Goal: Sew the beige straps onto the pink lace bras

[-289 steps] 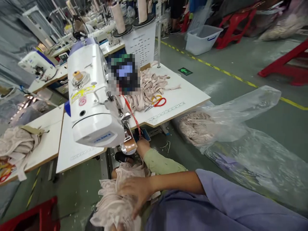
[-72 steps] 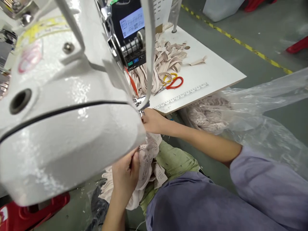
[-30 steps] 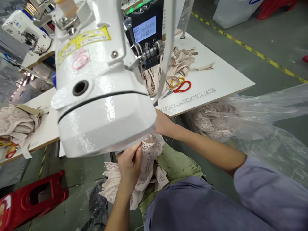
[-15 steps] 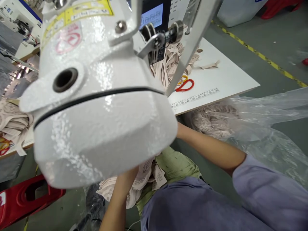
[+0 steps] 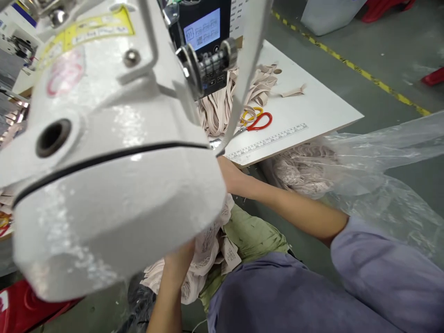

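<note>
The white sewing machine head (image 5: 121, 208) fills the left and middle of the view and covers the fingers of both hands. My left hand (image 5: 181, 260) reaches under it from below, beside beige lace-trimmed fabric (image 5: 203, 254) heaped on my lap. Only the back of that hand and the wrist show. My right hand (image 5: 231, 178) is at the machine's right edge, close to the front edge of the white table (image 5: 333, 101). Its fingers vanish behind the machine, so what either hand holds is hidden. A printed white label (image 5: 231, 254) sticks out of the fabric.
On the table lie beige straps (image 5: 217, 108), scissors with red and yellow handles (image 5: 262, 121) and a ruler strip (image 5: 270, 141). A control screen (image 5: 203, 30) stands behind the machine. Beneath the table's edge is beige material (image 5: 301, 166) beside clear plastic (image 5: 388, 194). A red stool (image 5: 27, 307) is lower left.
The view has shifted, so the machine head appears further left and lower. More of my right hand now shows beside it. My left hand stays near the lap fabric.
</note>
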The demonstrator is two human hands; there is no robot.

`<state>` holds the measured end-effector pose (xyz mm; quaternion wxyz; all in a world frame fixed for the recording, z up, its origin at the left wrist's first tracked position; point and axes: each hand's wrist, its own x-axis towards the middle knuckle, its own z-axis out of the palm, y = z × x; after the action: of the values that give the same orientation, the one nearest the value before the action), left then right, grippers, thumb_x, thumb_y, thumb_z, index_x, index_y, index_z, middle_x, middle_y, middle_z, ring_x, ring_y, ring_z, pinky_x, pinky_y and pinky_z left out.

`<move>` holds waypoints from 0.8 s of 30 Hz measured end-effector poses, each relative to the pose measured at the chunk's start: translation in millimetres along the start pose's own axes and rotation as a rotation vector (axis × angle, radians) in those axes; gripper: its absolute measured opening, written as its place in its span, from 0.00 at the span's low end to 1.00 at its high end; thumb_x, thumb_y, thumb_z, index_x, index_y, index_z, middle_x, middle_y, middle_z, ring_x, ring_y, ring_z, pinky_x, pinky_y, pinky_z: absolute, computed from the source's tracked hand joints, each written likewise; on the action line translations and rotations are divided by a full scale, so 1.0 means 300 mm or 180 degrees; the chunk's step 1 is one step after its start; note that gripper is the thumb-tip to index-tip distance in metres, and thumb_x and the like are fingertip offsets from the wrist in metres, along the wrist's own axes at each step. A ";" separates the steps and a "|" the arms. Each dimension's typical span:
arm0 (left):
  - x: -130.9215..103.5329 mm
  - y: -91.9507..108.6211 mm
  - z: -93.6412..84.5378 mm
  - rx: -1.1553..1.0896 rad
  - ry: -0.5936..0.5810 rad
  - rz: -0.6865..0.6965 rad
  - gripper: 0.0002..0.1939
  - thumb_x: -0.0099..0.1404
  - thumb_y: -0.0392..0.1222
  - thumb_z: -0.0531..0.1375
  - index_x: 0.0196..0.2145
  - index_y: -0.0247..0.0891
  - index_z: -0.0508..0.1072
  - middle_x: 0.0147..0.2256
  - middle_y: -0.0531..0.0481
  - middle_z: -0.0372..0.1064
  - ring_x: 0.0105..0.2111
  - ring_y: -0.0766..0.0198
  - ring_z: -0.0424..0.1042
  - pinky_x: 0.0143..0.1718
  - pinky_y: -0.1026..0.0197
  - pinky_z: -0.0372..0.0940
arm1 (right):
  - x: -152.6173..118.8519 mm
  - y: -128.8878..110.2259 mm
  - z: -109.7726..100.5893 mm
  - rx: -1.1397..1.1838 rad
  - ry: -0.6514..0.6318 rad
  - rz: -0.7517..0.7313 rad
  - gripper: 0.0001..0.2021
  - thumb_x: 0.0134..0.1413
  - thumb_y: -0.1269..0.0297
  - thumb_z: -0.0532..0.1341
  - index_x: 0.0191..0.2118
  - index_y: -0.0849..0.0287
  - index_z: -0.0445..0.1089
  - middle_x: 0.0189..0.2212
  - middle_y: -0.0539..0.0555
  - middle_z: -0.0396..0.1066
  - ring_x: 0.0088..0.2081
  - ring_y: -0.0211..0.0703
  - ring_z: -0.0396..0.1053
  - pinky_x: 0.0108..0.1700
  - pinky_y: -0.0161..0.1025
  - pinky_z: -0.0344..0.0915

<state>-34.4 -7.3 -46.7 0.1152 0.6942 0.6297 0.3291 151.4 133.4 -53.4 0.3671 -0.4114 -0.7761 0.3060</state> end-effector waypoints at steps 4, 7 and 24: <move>-0.002 -0.009 -0.010 0.0118 0.0187 0.0220 0.12 0.66 0.40 0.60 0.44 0.41 0.81 0.39 0.46 0.81 0.33 0.61 0.79 0.36 0.63 0.71 | -0.004 0.005 0.012 0.0111 0.0104 -0.0044 0.07 0.52 0.71 0.61 0.38 0.59 0.72 0.40 0.56 0.71 0.38 0.47 0.69 0.40 0.41 0.65; -0.005 -0.025 -0.015 0.0179 0.0326 0.0216 0.12 0.65 0.40 0.60 0.43 0.39 0.81 0.37 0.47 0.81 0.29 0.64 0.77 0.32 0.65 0.69 | -0.008 0.004 0.014 0.0181 0.0155 -0.0042 0.06 0.54 0.69 0.61 0.39 0.59 0.73 0.41 0.56 0.71 0.38 0.47 0.69 0.41 0.41 0.65; 0.017 0.009 0.010 0.0019 0.0302 -0.0059 0.12 0.64 0.40 0.59 0.41 0.39 0.81 0.27 0.52 0.77 0.22 0.67 0.69 0.25 0.66 0.63 | -0.009 0.006 -0.001 0.0126 0.0129 -0.0151 0.02 0.54 0.69 0.60 0.34 0.59 0.70 0.37 0.56 0.70 0.35 0.44 0.66 0.33 0.38 0.59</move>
<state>-30.5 -2.1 -45.7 0.0862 0.6723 0.6418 0.3586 153.3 131.8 -55.5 0.3980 -0.3916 -0.7718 0.3041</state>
